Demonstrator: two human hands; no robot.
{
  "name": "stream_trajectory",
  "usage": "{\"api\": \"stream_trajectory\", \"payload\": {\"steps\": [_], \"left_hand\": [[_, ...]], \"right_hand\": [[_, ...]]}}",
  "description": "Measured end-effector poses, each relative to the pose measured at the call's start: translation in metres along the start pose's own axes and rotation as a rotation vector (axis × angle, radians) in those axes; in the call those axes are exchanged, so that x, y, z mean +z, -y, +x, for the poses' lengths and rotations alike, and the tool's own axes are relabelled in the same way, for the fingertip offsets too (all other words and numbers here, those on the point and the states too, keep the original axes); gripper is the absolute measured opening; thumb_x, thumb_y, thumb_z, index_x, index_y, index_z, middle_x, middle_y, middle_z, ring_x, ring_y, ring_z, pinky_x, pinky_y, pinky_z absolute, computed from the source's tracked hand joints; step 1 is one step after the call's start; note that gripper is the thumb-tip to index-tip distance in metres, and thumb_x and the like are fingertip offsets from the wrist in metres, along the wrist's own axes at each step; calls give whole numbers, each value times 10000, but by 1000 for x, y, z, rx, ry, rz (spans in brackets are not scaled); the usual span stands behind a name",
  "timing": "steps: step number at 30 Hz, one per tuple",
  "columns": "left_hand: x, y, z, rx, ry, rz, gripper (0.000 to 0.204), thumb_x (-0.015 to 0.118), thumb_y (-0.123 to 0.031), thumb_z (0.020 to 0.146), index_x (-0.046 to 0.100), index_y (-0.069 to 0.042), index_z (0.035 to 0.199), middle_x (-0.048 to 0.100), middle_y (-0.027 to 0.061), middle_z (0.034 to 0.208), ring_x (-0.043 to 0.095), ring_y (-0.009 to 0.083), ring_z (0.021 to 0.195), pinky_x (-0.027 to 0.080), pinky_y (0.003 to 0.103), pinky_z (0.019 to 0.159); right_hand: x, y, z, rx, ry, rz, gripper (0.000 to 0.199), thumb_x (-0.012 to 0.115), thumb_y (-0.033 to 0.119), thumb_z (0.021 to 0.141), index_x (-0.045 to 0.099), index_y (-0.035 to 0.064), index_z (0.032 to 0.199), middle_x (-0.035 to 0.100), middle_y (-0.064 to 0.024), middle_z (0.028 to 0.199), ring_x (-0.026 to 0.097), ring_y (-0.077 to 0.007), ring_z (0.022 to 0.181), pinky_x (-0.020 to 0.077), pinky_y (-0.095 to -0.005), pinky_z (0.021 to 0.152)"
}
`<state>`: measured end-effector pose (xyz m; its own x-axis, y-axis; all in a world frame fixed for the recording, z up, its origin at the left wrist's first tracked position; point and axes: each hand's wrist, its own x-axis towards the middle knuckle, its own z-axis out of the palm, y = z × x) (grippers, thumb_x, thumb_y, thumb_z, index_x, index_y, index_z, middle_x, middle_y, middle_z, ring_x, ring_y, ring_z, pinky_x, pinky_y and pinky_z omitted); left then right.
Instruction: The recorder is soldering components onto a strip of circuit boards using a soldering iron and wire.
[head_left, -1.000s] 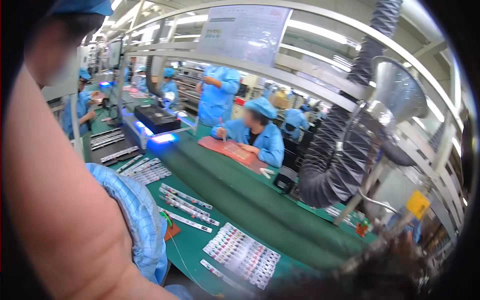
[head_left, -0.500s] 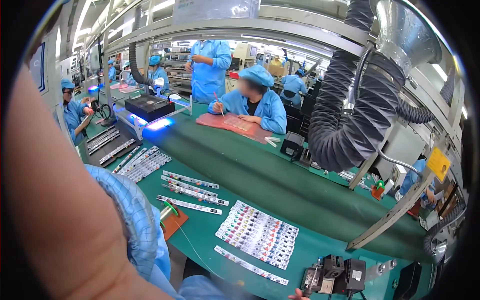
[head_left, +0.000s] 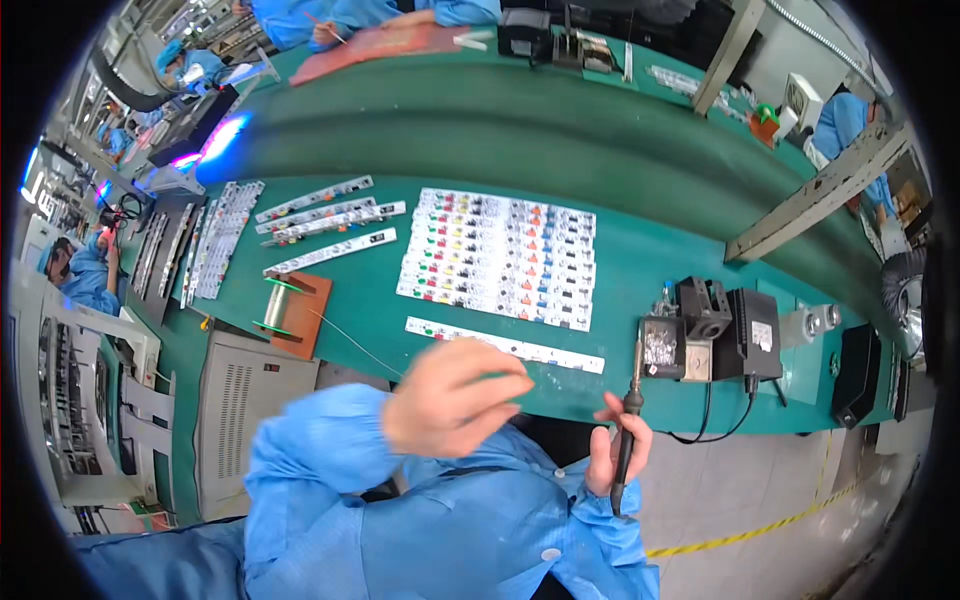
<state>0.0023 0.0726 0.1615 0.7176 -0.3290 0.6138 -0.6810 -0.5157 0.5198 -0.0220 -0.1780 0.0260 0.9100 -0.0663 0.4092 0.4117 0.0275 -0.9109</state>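
Observation:
My left hand [head_left: 455, 398] hovers in front of the near circuit-board strip [head_left: 560, 357], blurred, its fingers curled together; whatever they pinch, if anything, cannot be made out. A thin solder wire [head_left: 350, 337] runs from a green-rimmed spool [head_left: 276, 307] on a brown stand [head_left: 304, 318] and passes out of sight by this hand. My right hand [head_left: 618, 448] is wrapped round the dark handle of a soldering iron [head_left: 626, 440], held upright with its tip beside a small metal tray [head_left: 662, 346]. Beyond the near strip lies a block of similar strips [head_left: 500, 258] in rows, carrying coloured parts.
Several loose strips [head_left: 330, 208] lie to the left, with more stacked [head_left: 228, 238] farther over. At the right stand a black soldering station [head_left: 752, 335], its cable and two bottles [head_left: 810, 322]. A slanted metal post [head_left: 800, 200] rises there. Co-workers sit across the bench.
The view has tilted down towards the bench. My left arm, raised close to the camera before, has come down over the near strip. My right hand and the soldering iron now show fully.

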Motion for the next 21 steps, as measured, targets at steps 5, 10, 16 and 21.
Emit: {"api": "stream_trajectory", "payload": {"steps": [5, 10, 16, 21], "left_hand": [[90, 30, -67, -219, 127, 136, 407, 781, -88, 643, 650, -25, 1024, 611, 115, 1021, 593, 302, 883, 477, 395, 771], [106, 40, -66, -436, -226, 362, 402, 770, -60, 646, 652, -28, 1029, 601, 117, 1020, 563, 298, 860, 468, 393, 779], [110, 41, -59, -304, -170, 150, 206, 705, 32, 678, 650, -3, 874, 594, 96, 837, 582, 284, 766, 478, 388, 671], [112, 12, -69, -457, -220, -299, 133, 663, 19, 784, 613, -20, 901, 578, 90, 859, 591, 243, 617, 452, 324, 485]], "right_hand": [[0, -17, 9, -4, 20, -43, 379, 659, 60, 845, 477, 29, 1176, 615, -267, 1169, 601, -234, 875, 464, -399, 868], [8, -23, 15, 35, 99, -40, 364, 640, 42, 848, 477, 29, 1173, 606, -279, 1176, 602, -278, 986, 435, -420, 939], [33, -27, 36, -43, 296, -160, 331, 603, 15, 867, 466, 16, 1168, 609, -273, 1158, 559, -312, 1106, 364, -451, 1023], [38, -16, 25, 143, 317, 40, 284, 595, -3, 880, 468, 34, 1131, 625, -226, 1026, 593, -218, 836, 494, -353, 756]]}}
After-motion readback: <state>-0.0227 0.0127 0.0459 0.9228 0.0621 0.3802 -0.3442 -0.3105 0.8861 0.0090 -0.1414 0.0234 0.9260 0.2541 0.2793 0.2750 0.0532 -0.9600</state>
